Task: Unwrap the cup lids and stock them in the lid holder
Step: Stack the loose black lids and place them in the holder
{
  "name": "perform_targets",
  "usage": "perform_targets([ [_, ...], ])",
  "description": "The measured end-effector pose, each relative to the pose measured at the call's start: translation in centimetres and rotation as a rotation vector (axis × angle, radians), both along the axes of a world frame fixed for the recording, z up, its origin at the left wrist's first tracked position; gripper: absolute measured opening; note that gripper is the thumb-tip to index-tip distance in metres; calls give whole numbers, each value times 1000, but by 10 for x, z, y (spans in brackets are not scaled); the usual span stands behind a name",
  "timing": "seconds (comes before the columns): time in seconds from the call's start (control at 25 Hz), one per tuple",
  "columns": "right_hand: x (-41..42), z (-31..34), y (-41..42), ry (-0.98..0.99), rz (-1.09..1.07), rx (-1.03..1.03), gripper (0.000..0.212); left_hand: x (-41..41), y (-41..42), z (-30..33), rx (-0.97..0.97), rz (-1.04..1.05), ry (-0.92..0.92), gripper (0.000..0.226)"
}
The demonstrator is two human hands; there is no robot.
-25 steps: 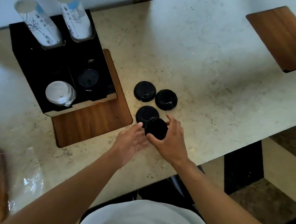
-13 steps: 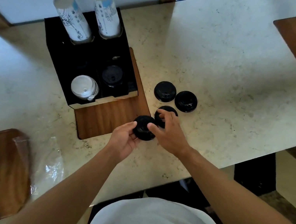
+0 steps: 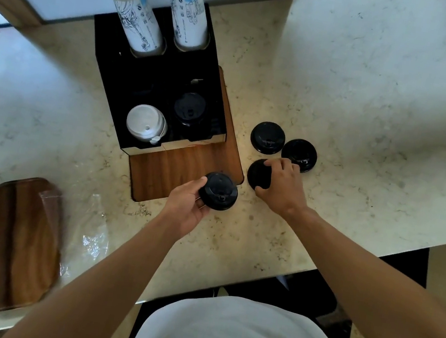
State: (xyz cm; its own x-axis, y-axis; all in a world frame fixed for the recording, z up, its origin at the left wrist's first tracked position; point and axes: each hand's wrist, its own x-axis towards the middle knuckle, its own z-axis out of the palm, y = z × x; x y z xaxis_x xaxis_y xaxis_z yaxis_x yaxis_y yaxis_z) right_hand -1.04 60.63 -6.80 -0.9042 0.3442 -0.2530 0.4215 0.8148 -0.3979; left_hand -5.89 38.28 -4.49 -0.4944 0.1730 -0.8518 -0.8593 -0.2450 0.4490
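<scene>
Beside holder point(image 3: 155, 91), loose lids point(image 3: 267, 138)

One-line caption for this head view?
Left hand holds a black lid near the holder; right hand grips another on the counter.

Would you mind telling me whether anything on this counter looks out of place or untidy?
Only the crumpled clear plastic wrap, left loose on the counter beside the wooden tray. Nothing looks spilled or damaged; the black lids lie flat.

text: none I can read | cup stacks point(image 3: 164, 17) far beyond my left hand point(image 3: 185, 206): printed drawings only, lettering too small
</scene>
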Motion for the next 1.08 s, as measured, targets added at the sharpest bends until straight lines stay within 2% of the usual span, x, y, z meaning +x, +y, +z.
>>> perform_targets([
  [0.08,1,6,-5,102,-49,-124,70,0,-1,0,-4,3,3,20],
  [0.16,4,17,-16,214,-55,-351,68,0,-4,0,10,-6,5,20],
  [0.24,9,27,-31,242,66,-468,66,1,-5,2,46,-43,19,21],
  [0.32,13,32,-42,208,219,-431,67,0,-4,4,60,-64,30,23],
  [0.4,15,31,-48,186,274,-386,68,0,-2,6,70,-69,35,24],
  [0.8,27,26,-56,136,222,-452,71,7,-5,7,157,-85,-6,33],
  [0.96,28,25,-48,102,193,-467,70,6,7,9,88,-201,72,29],
  [1.08,23,26,-32,66,178,-489,65,1,20,11,56,-188,60,25],
])
